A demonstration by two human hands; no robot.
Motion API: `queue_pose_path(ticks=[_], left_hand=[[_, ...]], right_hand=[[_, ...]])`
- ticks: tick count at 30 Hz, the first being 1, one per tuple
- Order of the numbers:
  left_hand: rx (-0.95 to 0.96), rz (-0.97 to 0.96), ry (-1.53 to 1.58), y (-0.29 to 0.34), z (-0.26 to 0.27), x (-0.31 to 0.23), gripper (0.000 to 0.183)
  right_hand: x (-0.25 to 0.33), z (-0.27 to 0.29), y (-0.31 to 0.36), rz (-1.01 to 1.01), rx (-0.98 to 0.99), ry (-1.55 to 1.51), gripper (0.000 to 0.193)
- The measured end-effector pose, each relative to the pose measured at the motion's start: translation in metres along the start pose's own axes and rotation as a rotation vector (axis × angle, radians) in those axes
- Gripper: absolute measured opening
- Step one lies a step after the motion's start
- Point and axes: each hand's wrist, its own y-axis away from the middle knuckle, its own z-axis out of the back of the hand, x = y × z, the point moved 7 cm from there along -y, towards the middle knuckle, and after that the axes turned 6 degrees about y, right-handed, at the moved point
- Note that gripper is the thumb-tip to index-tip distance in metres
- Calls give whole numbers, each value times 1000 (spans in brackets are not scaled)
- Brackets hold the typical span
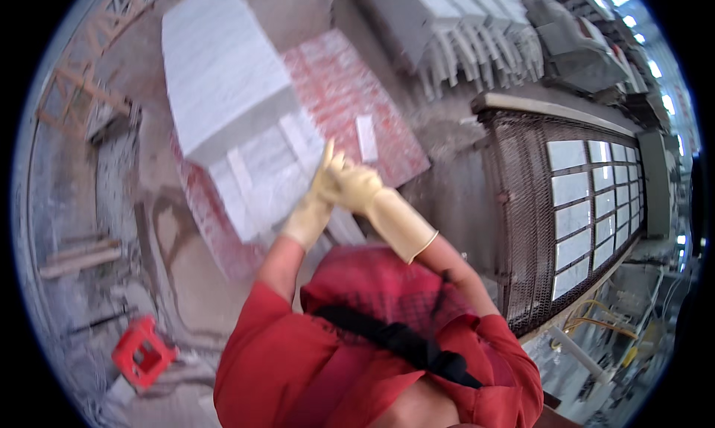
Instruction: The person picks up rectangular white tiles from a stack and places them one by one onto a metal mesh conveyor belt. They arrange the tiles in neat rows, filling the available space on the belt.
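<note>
The left hand (322, 186) and right hand (359, 188), in pale yellow rubber gloves (402, 227), touch near a big whitish stone block (220, 71); I can't tell if either grips.

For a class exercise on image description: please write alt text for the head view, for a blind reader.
A person's left hand and right hand, in cream gloves, touch near pale slabs on a reddish platform. At right, rows of pale tiles lie on dark mesh; a red plastic stool is at lower left.
</note>
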Motion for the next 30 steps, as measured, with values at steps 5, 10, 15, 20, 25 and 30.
queue_pose_path(ticks=[5, 10, 15, 20, 25, 30], left_hand=[[47, 178, -73, 35, -20, 17, 22], [42, 121, -82, 10, -18, 5, 23], [124, 131, -109, 5, -12, 7, 25], [211, 148, -113, 7, -9, 8, 27], [150, 136, -83, 13, -12, 15, 23], [147, 117, -84, 13, -9, 13, 22]], right_hand=[[24, -8, 2, 62, 7, 42, 92], [-5, -10, -12, 25, 11, 4, 82], [-17, -26, -24, 43, 33, -189, 79], [-2, -12, -9, -4, 43, -41, 71], [17, -4, -5, 27, 65, 68, 67], [8, -9, -11, -14, -6, -33, 74]])
